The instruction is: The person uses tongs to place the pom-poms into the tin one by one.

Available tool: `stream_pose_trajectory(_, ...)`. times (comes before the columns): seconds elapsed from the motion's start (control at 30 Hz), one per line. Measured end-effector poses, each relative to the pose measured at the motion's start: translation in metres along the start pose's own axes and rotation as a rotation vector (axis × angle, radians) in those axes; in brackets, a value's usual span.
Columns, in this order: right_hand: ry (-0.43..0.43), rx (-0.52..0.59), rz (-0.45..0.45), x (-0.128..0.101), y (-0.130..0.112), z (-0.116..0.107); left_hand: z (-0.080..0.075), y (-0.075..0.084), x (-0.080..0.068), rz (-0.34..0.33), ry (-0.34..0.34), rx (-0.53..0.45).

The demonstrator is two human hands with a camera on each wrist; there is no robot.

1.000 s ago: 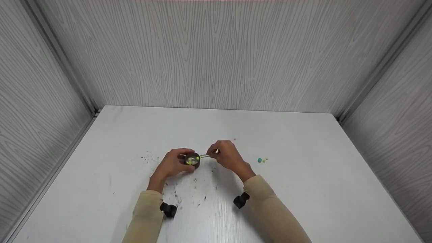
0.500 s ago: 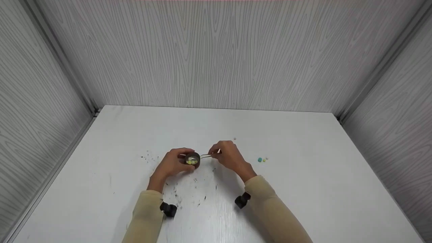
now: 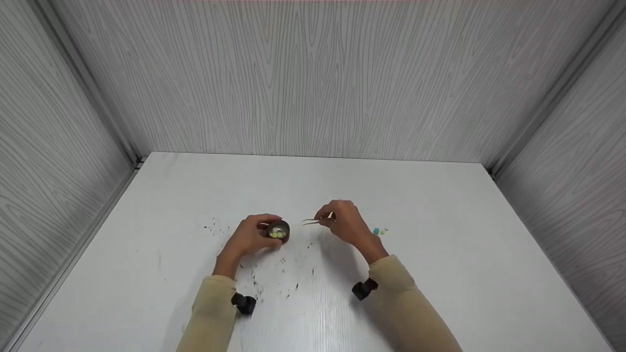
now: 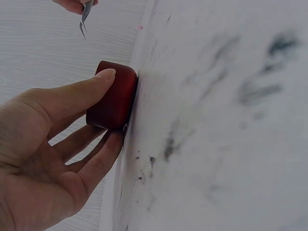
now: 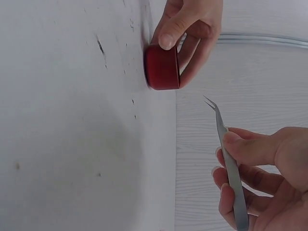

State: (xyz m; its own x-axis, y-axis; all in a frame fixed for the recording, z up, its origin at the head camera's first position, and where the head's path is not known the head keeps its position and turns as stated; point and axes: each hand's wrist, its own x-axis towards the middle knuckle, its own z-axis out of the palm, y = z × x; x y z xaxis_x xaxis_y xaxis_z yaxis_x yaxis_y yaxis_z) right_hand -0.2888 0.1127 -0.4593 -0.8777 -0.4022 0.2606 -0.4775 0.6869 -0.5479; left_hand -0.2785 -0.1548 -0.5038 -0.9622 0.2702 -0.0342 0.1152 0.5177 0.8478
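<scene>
A small dark red round cup stands on the white table, with several pale and yellow beads inside it. My left hand grips the cup's side between thumb and fingers, as the left wrist view also shows on the red cup. To the right of the cup, my right hand pinches a pair of bent-tip metal tweezers above the table. The tips point toward the cup, stand slightly apart and hold nothing visible. Near the right hand lie a blue bead and small yellowish beads.
Dark smudges and specks mark the white table around the left hand. Grey wood-grain panels rise behind the table and on both sides. Each sleeve carries a black wrist camera.
My right hand has drawn the tweezers away from the cup, to the right. A yellow bead seen at their tips earlier is no longer there. The left hand and cup stay put.
</scene>
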Motion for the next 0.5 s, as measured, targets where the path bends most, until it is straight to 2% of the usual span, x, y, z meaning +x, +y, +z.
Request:
stream_pose_trajectory(0.3, 0.022, -0.002, 0.014, -0.013, 0.013, -0.016, 0.0, 0.0, 0.0, 0.001, -0.006, -0.008)
stream_pose_trajectory(0.5, 0.024, 0.017, 0.03, -0.021, 0.022, -0.026, -0.001, -0.002, 0.0, 0.032, -0.014, -0.031)
